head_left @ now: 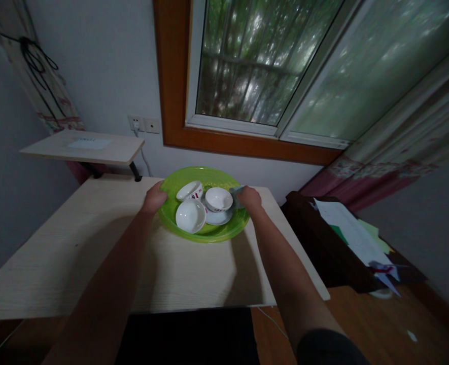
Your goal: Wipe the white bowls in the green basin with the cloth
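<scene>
A round green basin is at the back of the pale wooden table, with several white items inside. One white bowl lies at the front left of the basin, a second is tilted behind it, and a third sits to the right, above a white plate. My left hand grips the basin's left rim. My right hand is closed at the right rim, with a grey-blue cloth between it and the bowls.
The table extends toward me. A small raised shelf with a paper stands at its back left. Behind are wall sockets and a window. A dark brown cabinet bearing papers is at the right.
</scene>
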Motion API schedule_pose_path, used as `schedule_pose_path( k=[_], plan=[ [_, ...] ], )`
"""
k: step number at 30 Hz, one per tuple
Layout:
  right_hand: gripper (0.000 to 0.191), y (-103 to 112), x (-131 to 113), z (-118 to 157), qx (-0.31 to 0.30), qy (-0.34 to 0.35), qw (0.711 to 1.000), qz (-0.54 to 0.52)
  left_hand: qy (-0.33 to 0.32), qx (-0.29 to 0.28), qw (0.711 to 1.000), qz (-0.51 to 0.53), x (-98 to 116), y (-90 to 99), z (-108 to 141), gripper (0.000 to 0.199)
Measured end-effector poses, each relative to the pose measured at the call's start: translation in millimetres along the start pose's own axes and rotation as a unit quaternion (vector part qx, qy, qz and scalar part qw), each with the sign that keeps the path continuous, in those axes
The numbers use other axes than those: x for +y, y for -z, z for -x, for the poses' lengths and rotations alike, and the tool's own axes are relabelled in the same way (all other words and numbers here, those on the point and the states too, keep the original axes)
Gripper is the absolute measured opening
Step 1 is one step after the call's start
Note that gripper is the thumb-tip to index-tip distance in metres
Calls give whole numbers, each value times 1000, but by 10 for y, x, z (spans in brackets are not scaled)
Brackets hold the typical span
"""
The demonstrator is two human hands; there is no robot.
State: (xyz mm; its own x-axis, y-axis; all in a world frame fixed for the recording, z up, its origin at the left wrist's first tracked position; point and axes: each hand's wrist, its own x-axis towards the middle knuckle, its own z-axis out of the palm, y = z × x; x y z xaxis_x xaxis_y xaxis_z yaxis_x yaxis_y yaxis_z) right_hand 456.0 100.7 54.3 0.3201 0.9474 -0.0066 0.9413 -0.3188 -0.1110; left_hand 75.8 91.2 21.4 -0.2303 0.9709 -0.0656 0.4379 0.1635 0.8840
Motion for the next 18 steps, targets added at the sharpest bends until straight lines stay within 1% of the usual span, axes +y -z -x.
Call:
schedule_pose_path(
  k=[5, 8, 13, 18],
  plan=[
    [44, 23, -21, 29, 7, -3, 1000, 0, 10, -1, 1000, -1, 20, 5, 8, 81],
    [46, 43, -41, 48, 9, -3, 1000, 3, 4, -1, 1000, -4, 18, 3, 3, 81],
    [49, 32, -47, 49, 12, 2, 1000, 0, 1, 11, 1000, -23, 18, -10, 15, 74],
    [45, 9, -5, 46, 1, 10, 999, -30, 8, 15, 999, -40, 37, -15, 35, 70]
  ],
)
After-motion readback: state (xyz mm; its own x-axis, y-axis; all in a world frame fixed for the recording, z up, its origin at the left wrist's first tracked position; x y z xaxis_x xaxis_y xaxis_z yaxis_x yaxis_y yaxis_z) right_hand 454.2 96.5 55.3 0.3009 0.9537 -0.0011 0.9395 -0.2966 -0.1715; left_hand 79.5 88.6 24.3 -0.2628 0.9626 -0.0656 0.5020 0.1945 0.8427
